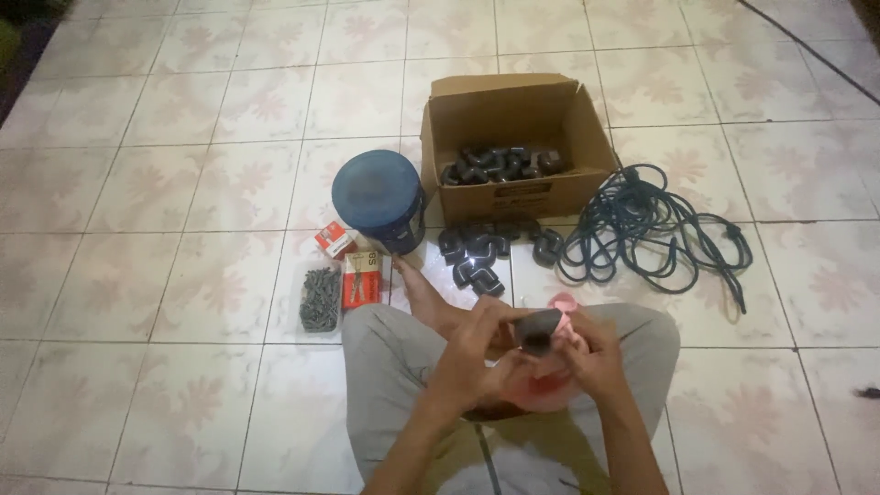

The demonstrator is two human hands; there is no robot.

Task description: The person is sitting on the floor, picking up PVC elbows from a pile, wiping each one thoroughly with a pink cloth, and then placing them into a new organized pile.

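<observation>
Both hands meet over my lap on a dark pipe elbow fitting (537, 330). My left hand (477, 346) grips its left side; my right hand (591, 353) grips its right side, and a pink roll of tape (565, 303) shows just behind the fingers. Which hand holds the roll I cannot tell. I sit cross-legged in grey trousers on a tiled floor. A loose heap of similar black fittings (481, 257) lies on the floor just beyond my knees.
An open cardboard box (500, 192) holds more black fittings (502, 165). A dark blue round container (378, 197) stands to its left. Small red boxes (359, 278) and a clear bag of screws (320, 298) lie nearby. A coiled dark cable (655, 229) lies right.
</observation>
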